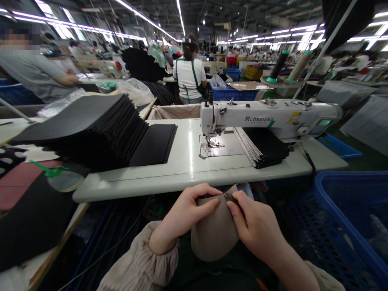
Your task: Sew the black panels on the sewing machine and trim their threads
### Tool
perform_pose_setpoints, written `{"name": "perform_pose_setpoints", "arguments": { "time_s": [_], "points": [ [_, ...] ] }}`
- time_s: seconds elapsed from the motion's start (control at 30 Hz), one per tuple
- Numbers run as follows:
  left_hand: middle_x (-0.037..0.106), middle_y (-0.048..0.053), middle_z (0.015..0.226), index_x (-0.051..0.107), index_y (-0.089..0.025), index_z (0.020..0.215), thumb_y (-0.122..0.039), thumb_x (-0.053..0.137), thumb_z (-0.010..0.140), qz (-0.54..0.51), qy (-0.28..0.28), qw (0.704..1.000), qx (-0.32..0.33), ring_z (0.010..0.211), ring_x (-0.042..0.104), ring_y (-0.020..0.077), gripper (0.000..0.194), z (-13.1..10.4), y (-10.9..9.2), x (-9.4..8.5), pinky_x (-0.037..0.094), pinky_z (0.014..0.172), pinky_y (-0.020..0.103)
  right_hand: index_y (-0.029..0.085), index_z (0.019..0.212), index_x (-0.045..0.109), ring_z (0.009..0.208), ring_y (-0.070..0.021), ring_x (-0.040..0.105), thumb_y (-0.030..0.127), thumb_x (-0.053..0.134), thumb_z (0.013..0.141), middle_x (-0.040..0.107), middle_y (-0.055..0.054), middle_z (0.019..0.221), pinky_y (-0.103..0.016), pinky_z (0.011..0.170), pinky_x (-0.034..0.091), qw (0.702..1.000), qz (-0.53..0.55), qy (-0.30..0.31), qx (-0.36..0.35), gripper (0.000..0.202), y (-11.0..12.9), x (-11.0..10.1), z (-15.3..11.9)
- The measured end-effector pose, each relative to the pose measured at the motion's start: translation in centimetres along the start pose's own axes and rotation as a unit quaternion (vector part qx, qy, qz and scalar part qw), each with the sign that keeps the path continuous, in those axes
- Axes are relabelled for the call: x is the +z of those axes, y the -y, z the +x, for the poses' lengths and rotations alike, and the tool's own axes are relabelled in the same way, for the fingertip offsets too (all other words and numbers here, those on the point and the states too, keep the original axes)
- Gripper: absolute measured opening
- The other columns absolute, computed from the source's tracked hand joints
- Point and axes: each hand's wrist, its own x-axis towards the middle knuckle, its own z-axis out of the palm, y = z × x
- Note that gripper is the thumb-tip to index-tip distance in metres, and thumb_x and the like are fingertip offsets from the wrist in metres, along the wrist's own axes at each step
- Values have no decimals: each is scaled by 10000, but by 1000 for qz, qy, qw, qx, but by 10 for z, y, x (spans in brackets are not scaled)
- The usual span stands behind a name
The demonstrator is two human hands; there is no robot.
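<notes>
A taupe, curved piece of material [214,234] hangs over my lap, in front of the sewing table's edge. My left hand [194,208] grips its upper edge between thumb and fingers. At the same edge, my right hand [254,216] is closed on a small dark pointed tool [229,197], which looks like thread snips; its tip touches the material near the left fingertips. Most of the tool is hidden by the right fingers. Beyond my hands stands a white sewing machine [260,117], its needle area lit and no material under the foot.
Black panels form a tall stack [100,133] and a low pile [156,141] on the table [188,173]. Another black pile [263,149] lies under the machine arm. A blue crate [348,178] is at right, a green-topped oil bottle [62,178] at left. Co-workers sit farther off.
</notes>
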Motion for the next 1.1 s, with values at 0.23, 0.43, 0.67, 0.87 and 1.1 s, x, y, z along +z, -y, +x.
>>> {"name": "perform_pose_setpoints", "arguments": {
  "time_s": [0.23,0.43,0.67,0.87,1.1],
  "points": [
    [703,15,959,727,-202,1007,-306,612,900,-4,1,1000,-13,913,611,180,189,0,-1,2,449,815,260,203,916,545,647,-164,601,306,393,989,620,-4,762,-280,576,306,1000,7,-3,-2,197,0,2,-2],
    [708,25,933,735,-188,980,-326,613,894,-3,-5,1000,-16,893,612,190,203,1,-2,3,454,796,265,199,916,549,631,-162,596,290,403,985,620,-7,751,-283,568,307,1000,0,-14,-8,185,0,2,-3],
    [708,25,926,738,-195,974,-334,619,890,-7,-10,1000,-16,883,617,189,202,1,-2,3,461,793,267,200,933,552,651,-157,609,284,407,983,631,-10,768,-270,579,329,1000,9,-16,-4,175,2,0,-1],
    [707,30,911,742,-187,956,-361,618,895,-14,-13,1000,-12,870,615,187,222,1,-2,3,458,785,265,202,900,540,621,-154,597,285,406,985,608,-3,729,-273,562,318,1000,11,-24,-1,179,3,3,-2],
    [702,18,914,738,-192,962,-343,618,900,-18,-13,1000,-9,865,603,173,202,0,-3,3,442,774,248,201,919,548,638,-157,603,289,410,982,613,-6,744,-270,573,327,1000,17,-13,-5,175,3,0,0]
  ]
}}
